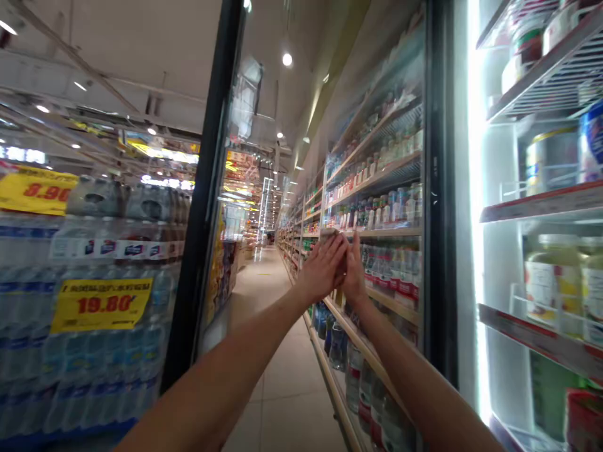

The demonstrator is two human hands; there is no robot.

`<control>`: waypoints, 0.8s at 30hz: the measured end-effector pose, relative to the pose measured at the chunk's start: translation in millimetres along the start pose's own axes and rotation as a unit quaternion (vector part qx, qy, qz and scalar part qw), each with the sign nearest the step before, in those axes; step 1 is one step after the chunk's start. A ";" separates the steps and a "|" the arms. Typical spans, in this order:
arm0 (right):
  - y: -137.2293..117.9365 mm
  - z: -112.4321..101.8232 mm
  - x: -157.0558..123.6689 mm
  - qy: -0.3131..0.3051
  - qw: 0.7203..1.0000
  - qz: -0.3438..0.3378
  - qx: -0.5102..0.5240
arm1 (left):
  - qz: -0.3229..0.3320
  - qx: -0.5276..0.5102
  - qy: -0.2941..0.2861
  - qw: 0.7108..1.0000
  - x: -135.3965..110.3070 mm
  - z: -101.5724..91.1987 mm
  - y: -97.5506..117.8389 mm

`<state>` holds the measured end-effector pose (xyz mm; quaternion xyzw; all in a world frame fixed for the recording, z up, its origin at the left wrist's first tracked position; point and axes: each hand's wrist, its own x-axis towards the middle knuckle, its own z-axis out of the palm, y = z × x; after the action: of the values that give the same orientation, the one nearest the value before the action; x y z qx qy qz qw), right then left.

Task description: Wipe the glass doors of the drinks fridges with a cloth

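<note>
Glass door (301, 201): dark-framed and taking up the middle of the view, behind the two hands; its side posts stand at 10 o'clock and 2 o'clock from them.
Left hand (323, 267): reaching in from 7 o'clock, back of the hand showing, fingers straight and close together; palm hidden, so I cannot tell whether it holds anything.
Right hand (354, 273): reaching in from 5 o'clock, seen edge-on and narrow, fingers upward, against the left hand's fingertips; its grip cannot be told.
Small pale patch (330, 233): at 11 o'clock, just beside the left fingertips; too blurred to name.
Contact with the glass: cannot be told.
Rows of bottles (377, 207): seen in the glass, at 1 o'clock.
Floor (277, 370): pale, at 7 o'clock.
Lit cooler shelves (541, 210): 3 o'clock, with yellowish bottles (552, 285) standing on one.
Bottled-water packs (94, 364): stacked at 8 o'clock.
Yellow price sign (101, 306): in front of the packs at 9 o'clock, reading 19.80.
</note>
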<state>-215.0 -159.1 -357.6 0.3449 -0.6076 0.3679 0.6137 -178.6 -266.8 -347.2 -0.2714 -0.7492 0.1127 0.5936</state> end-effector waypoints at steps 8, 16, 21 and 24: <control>57.8 -48.1 -17.2 -0.030 0.958 -0.032 -0.283 | -0.021 0.019 0.018 0.999 23.1 -9.4 -52.9; 53.1 -38.0 -36.4 -0.015 0.943 -0.025 -0.330 | -0.092 0.009 0.068 0.993 13.2 -35.9 -97.2; 50.6 -35.1 -36.2 0.003 0.946 -0.022 -0.323 | 0.233 -0.022 -0.086 0.968 -27.1 -15.0 -47.5; 51.1 -34.7 -37.3 0.008 0.944 -0.016 -0.329 | 0.065 0.011 -0.036 0.997 -22.4 -31.4 -75.6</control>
<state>-242.1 -105.0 -396.9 0.1299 -0.6842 0.1406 0.7037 -166.1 -346.3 -320.2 -0.3087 -0.7494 0.1688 0.5609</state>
